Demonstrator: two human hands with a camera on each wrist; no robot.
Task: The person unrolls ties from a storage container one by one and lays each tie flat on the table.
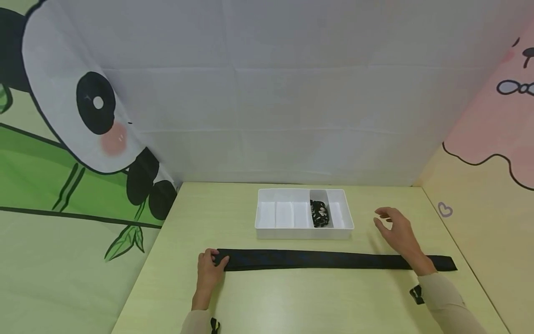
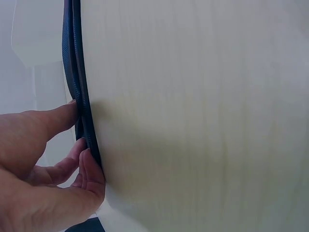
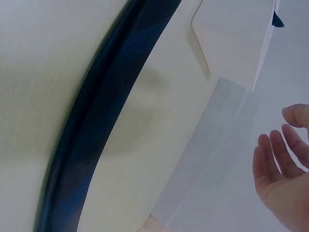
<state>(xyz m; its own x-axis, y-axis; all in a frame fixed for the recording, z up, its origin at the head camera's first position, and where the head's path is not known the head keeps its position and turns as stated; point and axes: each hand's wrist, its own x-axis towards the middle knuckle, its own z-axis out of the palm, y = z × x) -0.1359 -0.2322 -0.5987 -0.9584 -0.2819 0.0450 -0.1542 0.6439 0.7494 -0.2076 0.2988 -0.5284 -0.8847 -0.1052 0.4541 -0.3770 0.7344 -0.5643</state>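
A long dark navy necktie [image 1: 300, 259] lies flat across the table, its layers stacked along its length. My left hand [image 1: 210, 271] holds the tie's left end. In the left wrist view, the thumb and fingers of the left hand [image 2: 53, 159] press the layered tie [image 2: 79, 72] from both sides. My right hand [image 1: 399, 233] hovers above the tie near its right end, fingers loosely bent and holding nothing. Woven bands show on the tie [image 3: 96, 130] in the right wrist view, with the right hand [image 3: 285, 179] off to its side.
Behind the tie stands a white divided box [image 1: 304, 234]. One compartment contains a rolled black cloth with a pale pattern [image 1: 319, 214]. A white sheet [image 1: 292, 116] hangs along the table's back edge, with printed panels at the left and right.
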